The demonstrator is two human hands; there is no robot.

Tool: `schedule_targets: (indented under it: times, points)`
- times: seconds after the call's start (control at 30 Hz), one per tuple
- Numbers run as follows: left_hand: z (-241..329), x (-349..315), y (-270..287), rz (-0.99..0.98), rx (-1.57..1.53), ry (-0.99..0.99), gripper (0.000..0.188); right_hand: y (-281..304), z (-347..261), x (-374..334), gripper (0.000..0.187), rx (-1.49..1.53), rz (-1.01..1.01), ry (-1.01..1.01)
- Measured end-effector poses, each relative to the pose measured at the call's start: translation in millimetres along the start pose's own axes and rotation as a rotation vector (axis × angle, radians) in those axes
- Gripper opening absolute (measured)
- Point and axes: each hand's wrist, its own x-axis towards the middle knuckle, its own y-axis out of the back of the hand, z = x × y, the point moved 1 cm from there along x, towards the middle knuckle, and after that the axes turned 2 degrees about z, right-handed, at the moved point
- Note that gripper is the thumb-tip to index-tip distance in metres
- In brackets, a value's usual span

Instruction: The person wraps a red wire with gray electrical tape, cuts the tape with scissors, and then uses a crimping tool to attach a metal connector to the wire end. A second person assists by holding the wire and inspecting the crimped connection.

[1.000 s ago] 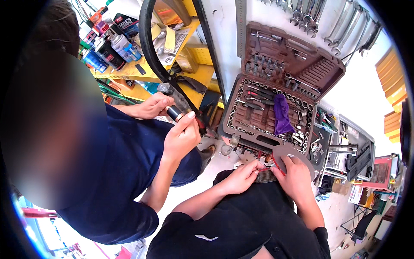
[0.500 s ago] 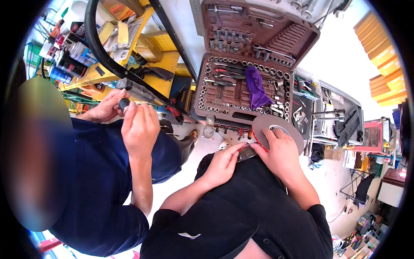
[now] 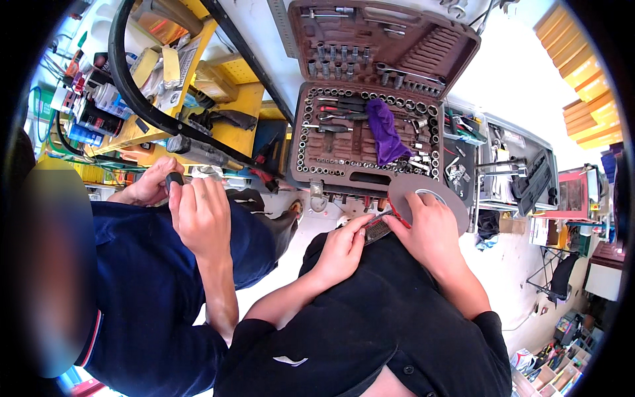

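A wide, flat grey roll of tape (image 3: 454, 206) with a red edge is in my right hand (image 3: 431, 231). The fingers hook into its centre hole and the thumb presses down near a small dark rectangular piece (image 3: 378, 230) with a fine pattern on its face. My left hand (image 3: 342, 252) pinches that piece between thumb and fingers, just above my black shirt. A red strip runs from the roll to the piece; fingertips partly hide where they meet. I cannot tell exactly what the dark piece is.
Ahead lies an open brown socket set case (image 3: 366, 177) with a purple cloth (image 3: 386, 132) on it. On my left a co-worker holds a dark cylindrical part (image 3: 174, 179). A yellow shelf (image 3: 236, 135) with bottles stands behind them. To the right is a tool drawer (image 3: 506, 135).
The view has shifted slightly, so the surroundings sit further left. My fingertips have moved a little on the dark piece, showing more of it. The co-worker's hands have turned the dark part.
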Motion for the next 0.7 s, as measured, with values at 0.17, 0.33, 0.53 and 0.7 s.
schedule_targets:
  times: [0.17,0.33,0.53,0.7]
  points:
    - [0.9,6.7,3.1,-0.021,-0.022,0.029,0.034,-2.0,0.1,7.8,0.046,-0.018,0.004,-0.014]
    - [-0.5,12.9,4.0,0.030,-0.073,-0.037,0.031,-1.9,-0.9,16.8,0.047,-0.038,-0.026,-0.019]
    - [0.3,17.4,6.8,0.000,-0.081,0.022,0.031,-3.8,-1.3,25.2,0.046,-0.031,-0.035,-0.017]
    - [1.7,21.4,1.8,0.040,-0.137,0.016,0.026,-5.4,-1.1,26.5,0.045,-0.047,-0.036,0.000]
